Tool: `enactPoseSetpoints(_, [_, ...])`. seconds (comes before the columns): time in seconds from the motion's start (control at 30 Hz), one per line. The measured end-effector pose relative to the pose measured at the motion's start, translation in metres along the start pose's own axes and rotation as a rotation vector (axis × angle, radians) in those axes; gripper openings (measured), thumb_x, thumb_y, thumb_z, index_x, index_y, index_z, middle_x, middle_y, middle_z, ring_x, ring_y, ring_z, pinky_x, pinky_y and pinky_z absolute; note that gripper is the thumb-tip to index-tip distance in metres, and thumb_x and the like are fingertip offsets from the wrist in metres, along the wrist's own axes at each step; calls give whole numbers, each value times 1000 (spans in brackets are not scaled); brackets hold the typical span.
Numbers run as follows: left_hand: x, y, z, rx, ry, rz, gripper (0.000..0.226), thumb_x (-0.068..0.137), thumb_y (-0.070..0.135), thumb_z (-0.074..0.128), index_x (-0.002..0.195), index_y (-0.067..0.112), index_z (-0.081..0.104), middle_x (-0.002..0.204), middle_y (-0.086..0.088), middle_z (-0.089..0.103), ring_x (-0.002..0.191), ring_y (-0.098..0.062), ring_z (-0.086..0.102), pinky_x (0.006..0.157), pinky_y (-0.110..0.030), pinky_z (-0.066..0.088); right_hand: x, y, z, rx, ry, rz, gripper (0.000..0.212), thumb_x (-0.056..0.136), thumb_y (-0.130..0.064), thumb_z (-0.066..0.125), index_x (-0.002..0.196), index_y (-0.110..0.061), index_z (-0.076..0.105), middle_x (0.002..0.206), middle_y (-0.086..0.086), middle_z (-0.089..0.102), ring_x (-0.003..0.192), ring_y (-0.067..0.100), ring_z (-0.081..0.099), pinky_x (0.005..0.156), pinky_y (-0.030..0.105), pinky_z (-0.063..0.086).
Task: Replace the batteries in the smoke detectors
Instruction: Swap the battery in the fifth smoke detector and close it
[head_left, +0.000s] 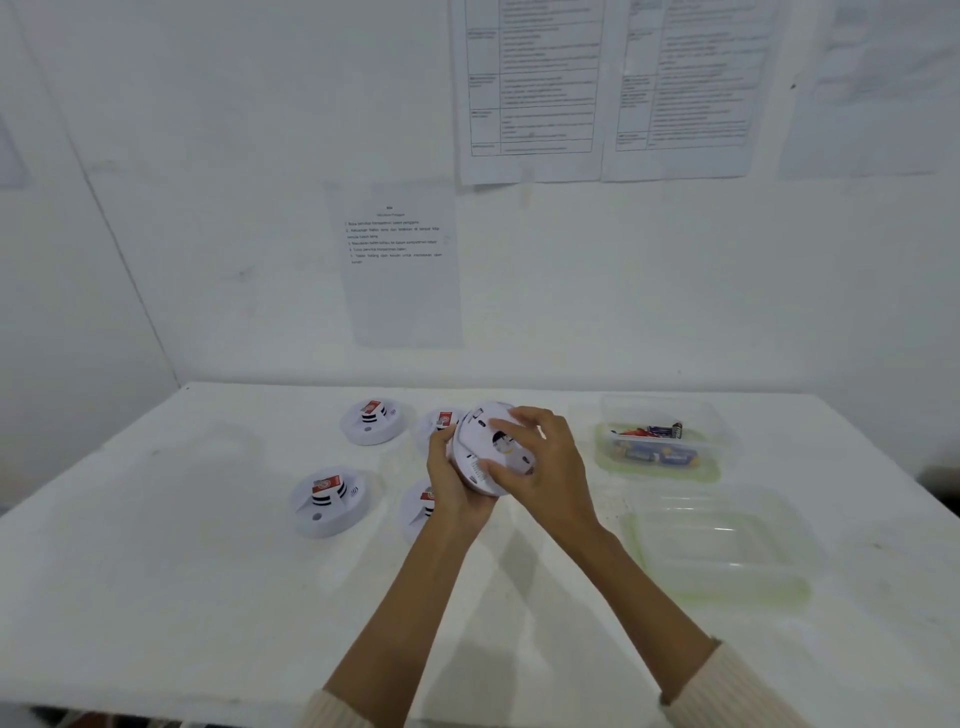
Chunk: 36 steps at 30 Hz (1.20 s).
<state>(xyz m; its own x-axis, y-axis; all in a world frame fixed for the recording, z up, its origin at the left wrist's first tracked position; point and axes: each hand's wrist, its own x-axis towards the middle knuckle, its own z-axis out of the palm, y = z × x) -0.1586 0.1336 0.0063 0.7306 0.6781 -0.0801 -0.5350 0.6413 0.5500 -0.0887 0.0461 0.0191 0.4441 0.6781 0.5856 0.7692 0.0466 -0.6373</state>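
Note:
I hold a round white smoke detector (488, 447) tilted up above the table, its back side facing me. My left hand (453, 483) grips its left rim from below. My right hand (545, 457) curls over its right side, fingers on the top edge and thumb on the back plate. Several other white detectors lie on the table: one at the back left (373, 422), one at the front left (328, 500), and two partly hidden behind my left hand (438, 423) (418, 506). A clear tub (667, 441) at the right holds batteries (658, 456).
A second clear plastic container (722, 545) sits on the white table (208, 571) at the front right, with nothing visible in it. Printed sheets (400, 260) hang on the white wall behind. The table's left and near parts are bare.

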Motion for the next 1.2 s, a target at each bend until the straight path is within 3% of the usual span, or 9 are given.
enactPoseSetpoints(0.13, [-2,2,-1,-10,7,-5,42,93,39,35,107,9,60,92,-11,69,90,-25,62,65,-29,57,1,-3,-2,-51,-57,-20,42,76,-28,74,117,-23,64,128,-2,50,120,12,43,87,15,35])
enactPoseSetpoints(0.27, [-4,2,-2,-22,-12,-37,45,94,44,37,109,9,61,97,-12,68,83,-23,67,62,-27,57,0,-5,-2,-70,-91,1,37,79,-29,71,116,-22,66,129,-3,50,120,14,43,88,16,34])
enactPoseSetpoints(0.43, [-6,5,5,-39,-154,-130,75,63,44,80,121,6,51,99,-13,64,75,-24,68,54,-26,56,-4,1,1,-18,-48,56,38,79,-29,71,115,-23,66,124,-2,53,116,16,46,86,15,34])
enactPoseSetpoints(0.57, [1,0,3,-18,-75,-110,67,87,53,51,135,6,44,112,-15,61,93,-26,65,72,-33,59,-5,1,8,34,65,145,39,77,-31,73,114,-22,66,114,0,54,106,13,47,80,21,43])
enactPoseSetpoints(0.63, [5,0,2,52,-38,-92,66,94,52,38,140,4,41,123,-17,56,104,-28,59,81,-36,56,-6,0,12,45,128,166,39,76,-34,73,113,-22,67,108,-1,55,100,11,45,75,15,42])
enactPoseSetpoints(0.8, [8,-5,4,128,64,-31,59,92,54,41,132,11,49,115,-14,64,100,-26,62,87,-35,52,-6,-2,21,-13,216,176,38,77,-38,71,112,-22,68,106,2,58,99,15,50,71,12,36])
enactPoseSetpoints(0.97, [12,-8,0,177,18,7,48,94,52,36,113,14,59,94,-7,73,82,-19,70,77,-30,56,-1,-1,26,-56,242,212,43,77,-42,70,115,-23,66,105,1,59,93,12,49,68,11,34])
enactPoseSetpoints(1.03, [13,-5,0,211,-3,23,50,95,51,34,115,13,59,98,-8,72,88,-20,68,78,-30,56,1,0,28,-64,245,231,48,76,-46,70,117,-23,64,105,-2,59,91,6,45,66,6,30])
enactPoseSetpoints(1.2, [14,-4,-2,232,5,82,61,92,50,37,133,6,50,117,-16,62,102,-26,62,80,-31,56,4,-2,27,-50,242,235,47,76,-45,70,119,-28,63,107,3,58,99,16,54,72,18,38])
